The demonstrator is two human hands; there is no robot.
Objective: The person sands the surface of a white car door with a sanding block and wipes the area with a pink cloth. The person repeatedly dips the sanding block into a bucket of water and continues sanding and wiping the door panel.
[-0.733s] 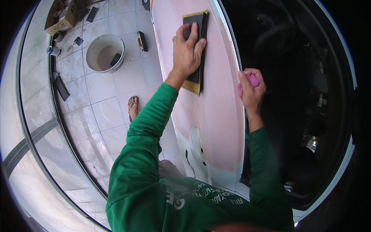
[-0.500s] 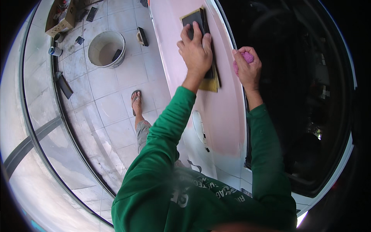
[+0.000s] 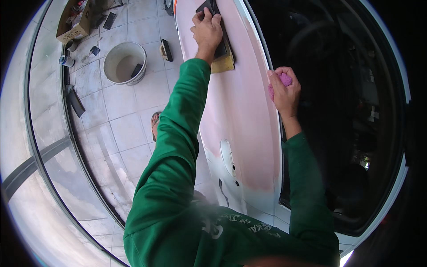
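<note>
My left hand (image 3: 208, 35) is closed on a long black sanding block (image 3: 223, 41), which lies against the pinkish, primer-coated car door (image 3: 240, 120). Yellowish sandpaper (image 3: 223, 65) sticks out from under the block's near end. Further right, my right hand (image 3: 288, 93) grips a bunched pink sponge or cloth (image 3: 285, 79); which of the two I cannot tell. Its fingertips rest at the door's upper edge, beside the dark window. The block's far end reaches near the top of the picture.
A door handle (image 3: 227, 153) sits on the near part of the panel. On the tiled floor to the left are a whitish bucket (image 3: 106, 66), a hand float (image 3: 166, 50), a can (image 3: 66, 60), a cardboard box (image 3: 73, 33) and a dark strip-like piece (image 3: 75, 101). My sandalled foot (image 3: 154, 126) shows beside my left sleeve.
My left hand has slid the sanding block farther away and a little left along the door. The right hand keeps its grip on the pink thing, slightly lower in view.
</note>
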